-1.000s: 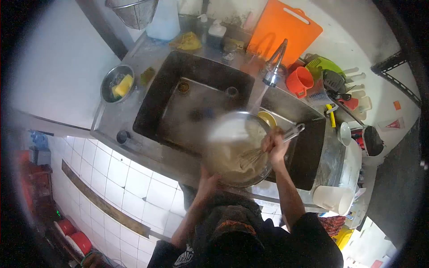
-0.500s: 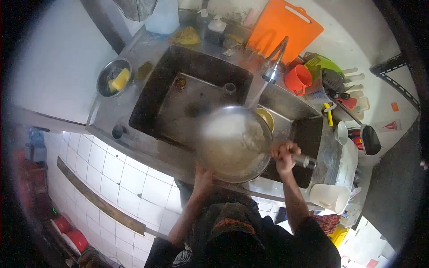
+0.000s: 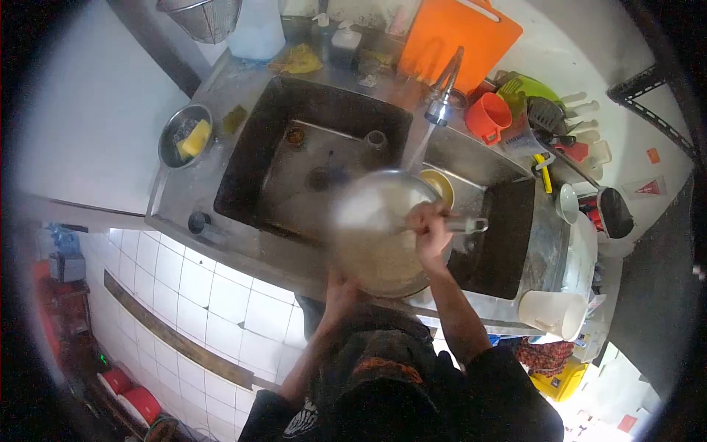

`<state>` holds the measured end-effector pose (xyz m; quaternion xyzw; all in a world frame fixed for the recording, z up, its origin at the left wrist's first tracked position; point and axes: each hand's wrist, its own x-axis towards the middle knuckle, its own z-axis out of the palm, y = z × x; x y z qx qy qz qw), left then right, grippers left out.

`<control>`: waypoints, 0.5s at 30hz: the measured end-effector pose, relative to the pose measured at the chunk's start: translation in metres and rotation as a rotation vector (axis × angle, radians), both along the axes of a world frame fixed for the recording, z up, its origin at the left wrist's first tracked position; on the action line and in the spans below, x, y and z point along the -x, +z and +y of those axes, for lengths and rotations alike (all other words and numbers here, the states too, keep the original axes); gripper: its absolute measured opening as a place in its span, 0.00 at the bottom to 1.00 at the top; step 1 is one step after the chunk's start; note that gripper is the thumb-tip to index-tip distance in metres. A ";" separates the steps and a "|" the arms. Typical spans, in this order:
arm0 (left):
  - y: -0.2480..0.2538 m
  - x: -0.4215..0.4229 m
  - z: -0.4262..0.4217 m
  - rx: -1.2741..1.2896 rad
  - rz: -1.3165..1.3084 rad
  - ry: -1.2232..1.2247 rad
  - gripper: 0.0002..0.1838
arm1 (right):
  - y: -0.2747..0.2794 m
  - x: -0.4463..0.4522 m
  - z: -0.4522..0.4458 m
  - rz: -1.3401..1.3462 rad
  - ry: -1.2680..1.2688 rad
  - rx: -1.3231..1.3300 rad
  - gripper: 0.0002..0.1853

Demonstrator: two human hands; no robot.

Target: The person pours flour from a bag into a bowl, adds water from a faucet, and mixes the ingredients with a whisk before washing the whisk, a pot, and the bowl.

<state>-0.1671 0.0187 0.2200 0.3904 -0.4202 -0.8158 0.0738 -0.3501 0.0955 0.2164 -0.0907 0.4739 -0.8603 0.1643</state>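
A large metal bowl (image 3: pixel 390 276) with a pale, cloudy mixture is held over the near edge of the double sink (image 3: pixel 247 158). My left hand (image 3: pixel 342 291) grips its lower left rim, the fingers partly hidden beneath. My right hand (image 3: pixel 429 222) is closed around the handle of a whisk (image 3: pixel 468 225) above the bowl's right side; the wires are blurred over the mixture. Behind the bowl, water runs from the faucet (image 3: pixel 437 110) towards a yellow bowl (image 3: pixel 439 186) in the right basin.
On the left counter stands a small metal bowl (image 3: pixel 185 135) with yellow sponges. An orange cutting board (image 3: pixel 460 44) leans on the wall. An orange mug (image 3: pixel 487 118), utensils and a white bowl (image 3: pixel 566 204) line the right side. A white container (image 3: pixel 552 314) stands at the lower right.
My right hand with the whisk has swung right, then back left over the bowl. My left hand keeps its hold on the rim. The view has shifted slightly.
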 end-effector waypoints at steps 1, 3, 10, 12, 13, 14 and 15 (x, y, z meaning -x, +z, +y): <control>0.014 0.004 -0.002 -0.114 -0.061 0.048 0.35 | 0.009 0.008 -0.004 -0.017 -0.041 0.099 0.08; 0.018 0.005 -0.007 -0.084 -0.126 -0.017 0.35 | 0.014 0.015 0.019 -0.056 0.081 0.054 0.09; -0.026 -0.003 -0.009 -0.011 -0.032 -0.061 0.35 | 0.009 0.033 0.024 -0.105 -0.317 0.072 0.13; -0.013 0.000 -0.015 0.018 -0.020 -0.080 0.35 | 0.001 0.033 0.035 -0.166 -0.081 0.032 0.15; -0.007 0.001 -0.019 0.051 -0.012 -0.097 0.36 | 0.015 0.034 0.030 -0.102 -0.099 -0.098 0.14; -0.003 0.002 -0.021 0.055 -0.016 -0.090 0.36 | 0.023 0.036 0.026 -0.039 -0.116 -0.228 0.13; 0.001 0.004 -0.022 0.120 -0.026 -0.111 0.36 | 0.006 0.049 0.030 0.014 -0.205 -0.180 0.13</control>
